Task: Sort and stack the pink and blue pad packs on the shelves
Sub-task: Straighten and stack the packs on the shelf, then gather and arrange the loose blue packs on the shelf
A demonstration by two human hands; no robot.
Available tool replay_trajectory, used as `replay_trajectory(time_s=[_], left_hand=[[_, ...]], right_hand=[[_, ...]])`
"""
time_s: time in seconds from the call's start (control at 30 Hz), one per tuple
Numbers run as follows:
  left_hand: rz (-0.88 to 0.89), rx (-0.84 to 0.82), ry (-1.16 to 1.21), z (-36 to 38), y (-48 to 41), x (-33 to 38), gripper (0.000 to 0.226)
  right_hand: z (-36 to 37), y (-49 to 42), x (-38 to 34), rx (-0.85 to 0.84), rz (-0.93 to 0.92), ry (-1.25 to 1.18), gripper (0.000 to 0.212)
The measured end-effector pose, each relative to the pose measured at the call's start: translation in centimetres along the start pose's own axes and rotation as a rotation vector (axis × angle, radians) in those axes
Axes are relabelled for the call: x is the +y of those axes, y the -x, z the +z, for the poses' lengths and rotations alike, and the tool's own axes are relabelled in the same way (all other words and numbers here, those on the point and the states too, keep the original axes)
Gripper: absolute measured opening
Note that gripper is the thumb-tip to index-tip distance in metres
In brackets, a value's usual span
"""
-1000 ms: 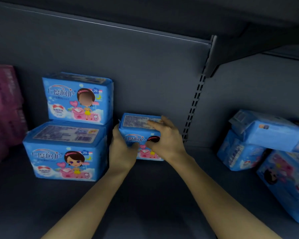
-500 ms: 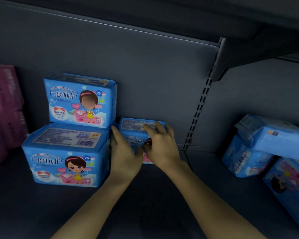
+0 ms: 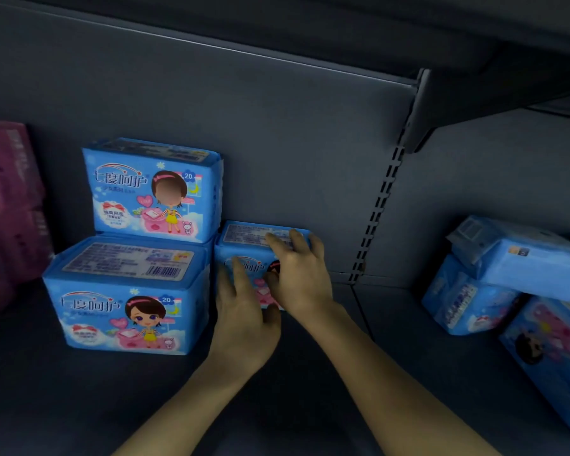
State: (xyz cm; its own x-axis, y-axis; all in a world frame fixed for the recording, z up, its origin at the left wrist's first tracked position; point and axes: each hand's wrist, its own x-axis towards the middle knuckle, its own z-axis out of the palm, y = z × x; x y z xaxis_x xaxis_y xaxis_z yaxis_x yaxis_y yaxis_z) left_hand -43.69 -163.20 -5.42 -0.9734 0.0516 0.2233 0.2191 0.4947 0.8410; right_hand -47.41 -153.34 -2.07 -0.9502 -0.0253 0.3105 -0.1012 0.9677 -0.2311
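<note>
A small blue pad pack point(image 3: 244, 240) stands on the shelf against the back wall, right beside a stack of two larger blue packs: one at the bottom point(image 3: 125, 297) and one on top point(image 3: 152, 192). My left hand point(image 3: 244, 317) lies with straight fingers against the small pack's front face. My right hand point(image 3: 300, 278) holds the same pack, fingers bent over its top edge and thumb on the front. Dark pink packs point(image 3: 7, 199) are stacked at the far left.
A loose pile of blue packs point(image 3: 514, 255) lies tumbled on the right section of the shelf, past the slotted upright point(image 3: 379, 209). The grey shelf floor point(image 3: 79, 396) runs toward me, and another shelf hangs overhead.
Both hands have pushed the small blue pack back and left until it sits beside the stack. My left hand went from gripping its side to lying flat on its front.
</note>
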Motion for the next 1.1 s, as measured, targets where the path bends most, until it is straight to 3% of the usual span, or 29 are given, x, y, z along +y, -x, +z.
replay_trajectory(time_s=[0.5, 0.8, 1.1], left_hand=[[-0.055, -0.112, -0.156, -2.2, 0.2, 1.9, 0.08], [0.232, -0.218, -0.311, -1.3, 2.9, 5.6, 0.066], [0.375, -0.438, -0.348, 4.3, 6.5, 10.3, 0.061]], right_hand=[[-3.1, 3.0, 0.7, -0.105, -0.056, 0.002, 0.067], [-6.0, 9.7, 3.5, -0.138, 0.055, 0.048, 0.067], [-9.9, 15.8, 8.5, -0.12, 0.271, 0.12, 0.062]])
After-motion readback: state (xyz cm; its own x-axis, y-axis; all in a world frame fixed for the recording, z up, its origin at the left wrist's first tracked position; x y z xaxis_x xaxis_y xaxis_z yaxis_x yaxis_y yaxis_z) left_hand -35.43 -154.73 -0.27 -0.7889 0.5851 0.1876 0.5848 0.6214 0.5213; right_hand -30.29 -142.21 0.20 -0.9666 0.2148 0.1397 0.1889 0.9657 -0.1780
